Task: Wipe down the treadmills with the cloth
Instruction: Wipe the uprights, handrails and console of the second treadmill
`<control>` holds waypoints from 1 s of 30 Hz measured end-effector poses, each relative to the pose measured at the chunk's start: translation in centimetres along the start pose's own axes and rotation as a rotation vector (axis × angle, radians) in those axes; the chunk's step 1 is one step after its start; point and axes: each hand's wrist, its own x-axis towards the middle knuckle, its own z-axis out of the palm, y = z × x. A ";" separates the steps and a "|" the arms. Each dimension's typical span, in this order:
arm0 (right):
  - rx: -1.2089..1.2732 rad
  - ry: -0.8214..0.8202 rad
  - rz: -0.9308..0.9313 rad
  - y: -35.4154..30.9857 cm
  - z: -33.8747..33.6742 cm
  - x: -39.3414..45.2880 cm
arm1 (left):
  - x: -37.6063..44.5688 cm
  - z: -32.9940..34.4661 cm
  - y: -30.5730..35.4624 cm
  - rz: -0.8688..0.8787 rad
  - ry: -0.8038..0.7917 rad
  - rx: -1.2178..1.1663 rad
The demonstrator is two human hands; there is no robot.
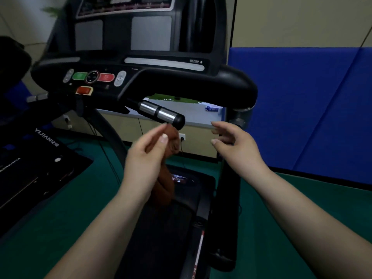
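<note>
A black treadmill (181, 81) fills the middle of the head view, its console with green and red buttons (92, 77) at upper left. A chrome pulse handle (161, 113) sticks out below the console. My left hand (149, 156) grips a brown cloth (167, 178) just under the tip of that handle, and the cloth hangs down over the belt (165, 228). My right hand (235, 141) hovers to the right with its fingers loosely spread, holding nothing, close to the right upright (239, 117).
A second black treadmill deck (30, 168) lies at the left on the green floor (70, 208). Blue padded mats (302, 109) line the wall at right. A wall socket with a cable (182, 137) sits behind the handle.
</note>
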 end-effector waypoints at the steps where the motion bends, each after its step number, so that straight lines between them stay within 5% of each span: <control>1: 0.013 -0.017 -0.002 -0.3 0.7 0.5 | 1.1 -0.8 0.1 0.051 0.038 0.054; 7: 0.035 -0.143 0.033 -1.1 4.9 3.4 | 8.0 -2.7 0.7 0.364 0.216 0.330; 12: 0.070 -0.115 0.042 -0.4 5.7 4.8 | 13.4 -1.6 -2.8 0.515 0.077 0.791; 18: 0.095 -0.113 0.016 -0.2 5.9 6.1 | 13.4 -0.5 -4.7 0.604 0.190 0.740; 25: 0.179 -0.206 0.009 0.4 5.5 7.0 | 14.1 -1.0 -5.2 0.868 0.066 0.839; 30: 0.237 -0.234 0.014 1.1 5.5 7.0 | 14.1 -0.3 -5.3 0.730 0.228 0.812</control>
